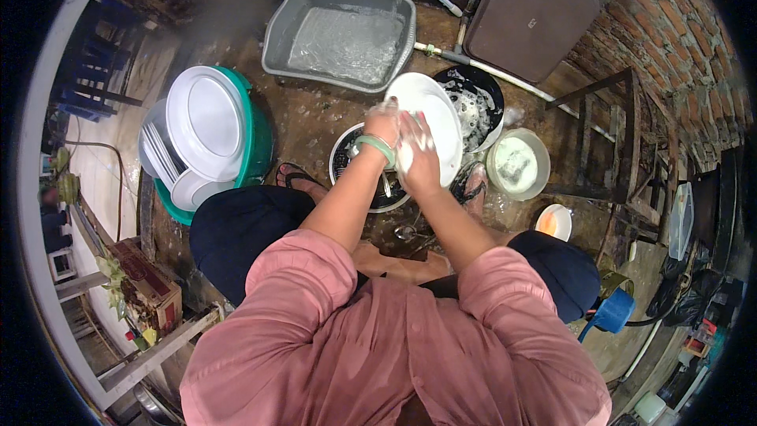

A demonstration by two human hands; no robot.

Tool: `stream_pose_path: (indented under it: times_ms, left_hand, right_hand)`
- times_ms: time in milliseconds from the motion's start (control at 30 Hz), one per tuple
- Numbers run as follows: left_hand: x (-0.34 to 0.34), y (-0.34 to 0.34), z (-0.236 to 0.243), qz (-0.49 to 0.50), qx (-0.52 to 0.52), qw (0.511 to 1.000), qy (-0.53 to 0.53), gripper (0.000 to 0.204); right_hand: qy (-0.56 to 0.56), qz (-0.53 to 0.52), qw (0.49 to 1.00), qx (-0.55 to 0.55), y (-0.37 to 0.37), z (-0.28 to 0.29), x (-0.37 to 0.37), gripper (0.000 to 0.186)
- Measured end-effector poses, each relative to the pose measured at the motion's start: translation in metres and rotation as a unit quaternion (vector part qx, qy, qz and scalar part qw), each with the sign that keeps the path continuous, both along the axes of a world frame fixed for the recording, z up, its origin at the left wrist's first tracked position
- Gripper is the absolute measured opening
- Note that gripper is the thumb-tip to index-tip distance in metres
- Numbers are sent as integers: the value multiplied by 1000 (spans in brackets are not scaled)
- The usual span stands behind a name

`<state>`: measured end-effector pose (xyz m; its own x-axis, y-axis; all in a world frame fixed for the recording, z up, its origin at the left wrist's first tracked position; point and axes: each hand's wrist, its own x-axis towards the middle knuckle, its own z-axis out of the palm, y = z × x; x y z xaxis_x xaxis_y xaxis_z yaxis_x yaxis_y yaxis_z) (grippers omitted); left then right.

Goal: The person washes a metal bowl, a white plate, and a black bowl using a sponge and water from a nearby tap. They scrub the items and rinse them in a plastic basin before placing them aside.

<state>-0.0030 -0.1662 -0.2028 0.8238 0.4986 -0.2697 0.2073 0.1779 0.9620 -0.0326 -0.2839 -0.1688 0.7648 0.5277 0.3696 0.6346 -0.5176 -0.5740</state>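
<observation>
My left hand (382, 125) grips the left side of a soapy white plate (440, 130), its fingers partly covered by foam. My right hand (418, 154) rests against the same plate with sudsy fingers stretched upward; anything under them is hidden. Beneath the plate is a round basin (343, 160) with dark contents and a metal utensil, partly hidden. Just behind and right sit a black pan (485, 95) full of suds and a pale bowl (516, 164) of foamy liquid.
A grey tub (339, 43) holding water is at the back beside pipes and a brown tray (532, 12). A green tub (256, 150) of dishes is left. A metal frame (631, 134), small white bowl (554, 222) and blue dipper (611, 312) are right. My sandalled feet flank the basin.
</observation>
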Motion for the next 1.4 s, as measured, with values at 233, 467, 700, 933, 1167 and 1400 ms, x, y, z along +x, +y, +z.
stream_pose_path:
  times_ms: [233, 467, 700, 933, 1167, 1400]
  left_hand:
    - [-12, -3, 67, -94, -102, 990, -26, 28]
    - [-5, -29, 55, 85, 50, 994, -46, 25]
    - [-3, -72, 30, -197, 242, 943, -111, 36]
    - [-9, -77, 7, -379, 213, 900, -30, 36]
    - [-63, 25, -106, -40, 376, 875, 302, 26]
    - [-53, 22, -125, -355, 568, 739, 74, 29]
  right_hand:
    - [370, -233, 880, 185, -31, 2, 131, 33]
    - [185, -333, 917, 114, -42, -105, 13, 34]
    - [362, -231, 756, 494, -16, -23, 33, 45]
    - [299, -361, 630, 619, -84, -79, 83, 29]
    - [639, -397, 623, 215, -114, -131, 87, 46]
    - [408, -415, 791, 190, -97, -96, 109, 40]
